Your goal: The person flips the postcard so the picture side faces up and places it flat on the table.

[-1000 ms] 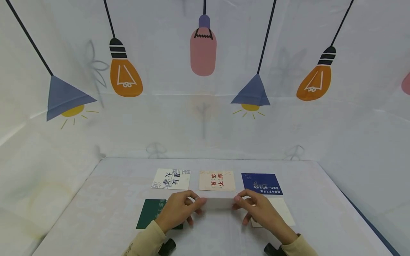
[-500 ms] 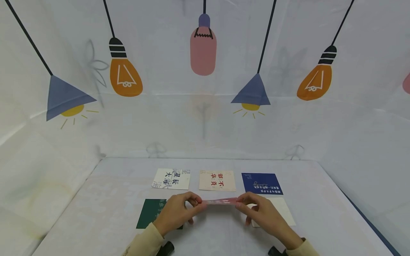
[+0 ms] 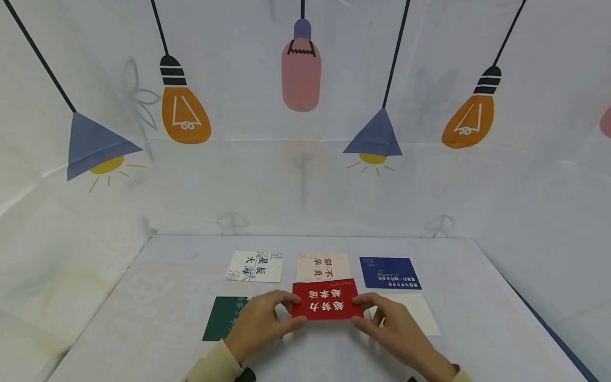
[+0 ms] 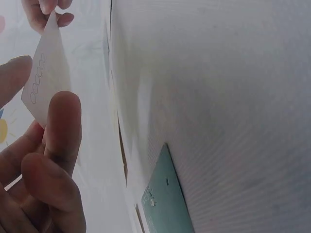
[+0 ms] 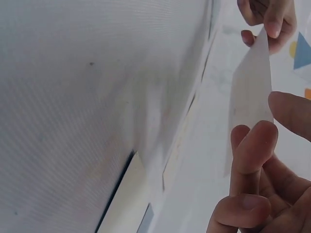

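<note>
A red postcard (image 3: 326,300) with white characters is held up over the near middle of the table, tilted so its printed side shows in the head view. My left hand (image 3: 258,322) pinches its left end between thumb and fingers. The right end is pinched in the same way by my right hand (image 3: 400,330). Both wrist views show the pale back of the postcard (image 4: 54,73), (image 5: 250,92). Beneath my left hand lies a dark green card (image 3: 221,318), partly covered. A cream card (image 3: 420,313) lies partly hidden behind my right hand.
Along the back of the table (image 3: 191,265) lie a white card (image 3: 255,267) with dark characters, a beige card (image 3: 315,267) with red ones, and a navy card (image 3: 391,273). White cloth (image 3: 258,185) printed with lamps hangs behind and at the sides.
The held postcard has turned: its pale side showed first, then it was nearly edge-on, and now its red face shows. Both hands keep their grip at its ends.
</note>
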`<state>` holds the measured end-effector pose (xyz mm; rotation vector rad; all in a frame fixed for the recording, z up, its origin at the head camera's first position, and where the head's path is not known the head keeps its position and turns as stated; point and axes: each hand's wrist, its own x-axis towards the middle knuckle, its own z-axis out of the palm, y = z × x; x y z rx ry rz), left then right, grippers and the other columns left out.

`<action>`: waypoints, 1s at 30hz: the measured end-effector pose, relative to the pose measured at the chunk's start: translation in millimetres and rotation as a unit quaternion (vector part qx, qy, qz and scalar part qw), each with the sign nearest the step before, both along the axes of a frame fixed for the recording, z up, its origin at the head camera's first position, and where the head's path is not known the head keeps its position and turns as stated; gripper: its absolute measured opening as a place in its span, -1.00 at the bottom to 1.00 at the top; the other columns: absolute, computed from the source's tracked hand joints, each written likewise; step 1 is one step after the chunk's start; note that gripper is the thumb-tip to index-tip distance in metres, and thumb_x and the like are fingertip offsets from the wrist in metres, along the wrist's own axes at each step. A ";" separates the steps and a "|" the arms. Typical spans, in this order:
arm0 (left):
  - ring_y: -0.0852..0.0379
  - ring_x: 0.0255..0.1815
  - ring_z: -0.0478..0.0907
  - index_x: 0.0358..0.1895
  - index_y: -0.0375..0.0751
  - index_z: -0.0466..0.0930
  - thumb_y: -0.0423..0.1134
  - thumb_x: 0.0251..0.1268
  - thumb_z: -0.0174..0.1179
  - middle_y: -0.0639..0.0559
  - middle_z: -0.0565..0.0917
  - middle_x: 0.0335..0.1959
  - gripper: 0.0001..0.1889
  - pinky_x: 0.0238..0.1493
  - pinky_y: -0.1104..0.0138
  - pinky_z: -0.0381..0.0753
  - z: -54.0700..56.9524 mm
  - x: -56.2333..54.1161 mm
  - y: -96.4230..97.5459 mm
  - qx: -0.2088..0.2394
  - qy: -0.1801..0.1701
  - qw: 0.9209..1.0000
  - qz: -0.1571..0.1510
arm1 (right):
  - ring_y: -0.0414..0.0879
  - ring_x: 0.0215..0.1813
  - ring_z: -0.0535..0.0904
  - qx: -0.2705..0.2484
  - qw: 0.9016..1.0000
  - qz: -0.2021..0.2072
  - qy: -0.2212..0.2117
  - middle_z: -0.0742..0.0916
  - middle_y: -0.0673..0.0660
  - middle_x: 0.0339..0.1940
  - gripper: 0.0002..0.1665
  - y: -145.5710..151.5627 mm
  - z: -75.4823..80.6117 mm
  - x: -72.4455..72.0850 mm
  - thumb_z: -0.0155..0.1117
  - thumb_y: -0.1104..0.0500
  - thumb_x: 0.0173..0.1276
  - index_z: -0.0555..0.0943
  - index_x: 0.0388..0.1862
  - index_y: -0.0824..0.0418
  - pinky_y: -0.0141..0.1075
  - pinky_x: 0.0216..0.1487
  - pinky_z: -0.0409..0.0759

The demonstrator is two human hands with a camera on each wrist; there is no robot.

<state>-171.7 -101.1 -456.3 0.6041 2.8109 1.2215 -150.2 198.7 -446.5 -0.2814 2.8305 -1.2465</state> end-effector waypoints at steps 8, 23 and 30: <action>0.39 -0.46 0.41 0.11 0.00 0.71 0.25 0.17 0.40 0.35 0.60 -0.29 -0.45 -0.44 0.45 0.47 -5.8 4.1 1.8 -0.039 0.065 0.997 -0.005 | -0.27 -0.43 0.49 0.034 0.999 0.003 0.017 0.70 -0.12 -0.16 -0.40 -1.0 -1.7 7.1 0.53 -0.13 0.22 0.65 0.22 -0.02 -0.41 -0.46 0.50; 0.39 -0.44 0.41 0.02 -0.03 0.78 0.28 0.15 0.40 0.41 0.58 -0.40 -0.46 -0.43 0.46 0.46 -15.1 6.1 4.6 -0.068 0.040 0.997 -0.001 | -0.30 -0.43 0.47 0.074 0.996 0.040 -0.003 0.61 -0.18 -0.34 -0.44 -0.1 -9.2 9.0 0.51 -0.14 0.23 0.70 0.13 0.09 -0.42 -0.43 0.53; 0.38 -0.43 0.42 0.02 -0.04 0.79 0.27 0.17 0.39 0.44 0.56 -0.44 -0.48 -0.42 0.44 0.46 -15.7 4.3 5.4 -0.070 0.024 0.997 -0.003 | -0.29 -0.43 0.47 0.070 0.996 0.049 -0.015 0.64 -0.14 -0.28 -0.43 0.7 -9.7 7.7 0.48 -0.17 0.25 0.71 0.13 0.12 -0.42 -0.42 0.53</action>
